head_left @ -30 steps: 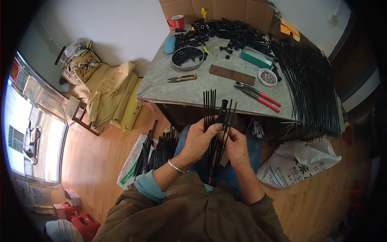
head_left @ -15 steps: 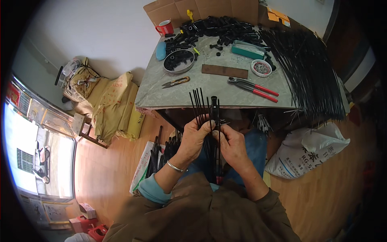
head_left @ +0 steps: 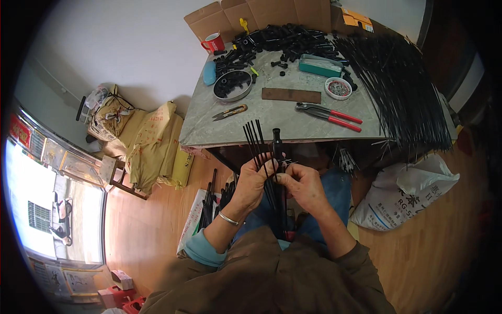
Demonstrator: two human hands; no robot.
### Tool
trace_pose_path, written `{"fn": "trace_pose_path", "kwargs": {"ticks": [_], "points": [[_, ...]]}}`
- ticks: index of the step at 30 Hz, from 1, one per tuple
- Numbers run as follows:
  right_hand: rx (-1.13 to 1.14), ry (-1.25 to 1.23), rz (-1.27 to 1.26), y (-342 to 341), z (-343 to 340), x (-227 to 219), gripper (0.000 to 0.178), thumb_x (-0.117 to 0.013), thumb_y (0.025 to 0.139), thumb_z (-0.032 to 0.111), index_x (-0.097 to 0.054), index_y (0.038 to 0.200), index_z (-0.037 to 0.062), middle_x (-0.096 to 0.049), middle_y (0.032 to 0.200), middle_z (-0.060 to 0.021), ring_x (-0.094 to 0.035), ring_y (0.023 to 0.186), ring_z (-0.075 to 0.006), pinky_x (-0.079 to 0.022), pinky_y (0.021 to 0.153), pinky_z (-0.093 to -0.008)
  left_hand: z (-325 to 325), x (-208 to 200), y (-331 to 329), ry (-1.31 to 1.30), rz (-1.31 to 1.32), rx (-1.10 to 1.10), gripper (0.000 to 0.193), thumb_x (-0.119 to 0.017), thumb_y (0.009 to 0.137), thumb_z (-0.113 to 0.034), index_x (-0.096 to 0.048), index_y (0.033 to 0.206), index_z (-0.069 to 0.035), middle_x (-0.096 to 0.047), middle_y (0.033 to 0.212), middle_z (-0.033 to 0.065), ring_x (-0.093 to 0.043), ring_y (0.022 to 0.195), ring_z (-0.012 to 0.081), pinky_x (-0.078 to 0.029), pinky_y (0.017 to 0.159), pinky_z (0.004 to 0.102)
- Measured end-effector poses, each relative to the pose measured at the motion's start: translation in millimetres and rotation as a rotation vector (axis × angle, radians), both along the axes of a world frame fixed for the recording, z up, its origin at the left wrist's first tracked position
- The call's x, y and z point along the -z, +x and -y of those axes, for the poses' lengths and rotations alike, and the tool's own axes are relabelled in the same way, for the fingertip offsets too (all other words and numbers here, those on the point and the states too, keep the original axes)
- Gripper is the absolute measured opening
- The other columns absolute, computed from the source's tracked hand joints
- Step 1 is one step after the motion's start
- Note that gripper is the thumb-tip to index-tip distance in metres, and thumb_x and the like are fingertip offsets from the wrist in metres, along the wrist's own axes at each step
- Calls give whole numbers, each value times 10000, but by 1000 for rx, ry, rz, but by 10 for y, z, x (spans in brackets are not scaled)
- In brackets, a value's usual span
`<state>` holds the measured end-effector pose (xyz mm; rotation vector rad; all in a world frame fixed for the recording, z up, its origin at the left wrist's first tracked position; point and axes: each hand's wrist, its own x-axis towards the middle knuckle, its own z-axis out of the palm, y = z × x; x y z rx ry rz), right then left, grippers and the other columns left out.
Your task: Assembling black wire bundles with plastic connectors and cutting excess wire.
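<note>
Over my lap stands a black shaft with a capped top (head_left: 276,136), its lower end between my legs. Thin black rods (head_left: 252,133), like umbrella ribs, fan up beside it. My left hand (head_left: 252,183) is closed round these rods, thumb and forefinger pinched. My right hand (head_left: 302,186) is closed just right of the shaft, its thumb and forefinger meeting close to the left fingertips. Thin pale wires (head_left: 291,161) stick out above the right fingers. What lies right between the fingertips is too small to make out.
On the table (head_left: 230,131) lie thread snips (head_left: 230,112), red-handled pliers (head_left: 329,115), a brown strip (head_left: 291,95), a round pan (head_left: 232,85), a white bowl (head_left: 338,88), a teal box (head_left: 320,66), and a long rod pile (head_left: 397,94). A white sack (head_left: 397,196) stands right.
Rods that stood apart near the shaft and right hand no longer stick up there; the remaining upright ones lean left. My hands stay close together. The whole view has shifted slightly.
</note>
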<state>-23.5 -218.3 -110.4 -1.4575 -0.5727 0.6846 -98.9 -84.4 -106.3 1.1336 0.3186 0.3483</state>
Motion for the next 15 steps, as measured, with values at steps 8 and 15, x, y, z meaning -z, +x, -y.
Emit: {"fn": "trace_pose_path", "kwargs": {"ticks": [8, 15], "points": [[82, 77, -114, -54, 12, 69, 195, -684, 861, 185, -590, 786, 30, -562, 678, 14, -534, 559, -57, -478, 486, -228, 9, -10, 5, -27, 10, 9, 320, -623, 903, -187, -577, 1145, 18, -638, 1034, 72, -615, 923, 151, -492, 835, 273], [-41, 132, -332, -14, 52, 62, 239, -685, 865, 243, -585, 772, 47, -567, 677, 23, -516, 585, -48, -459, 518, -208, -28, -26, -53, -65, 38, 122, 391, -641, 891, -253, -562, 1156, 23, -643, 993, 83, -619, 921, 155, -491, 833, 273]]}}
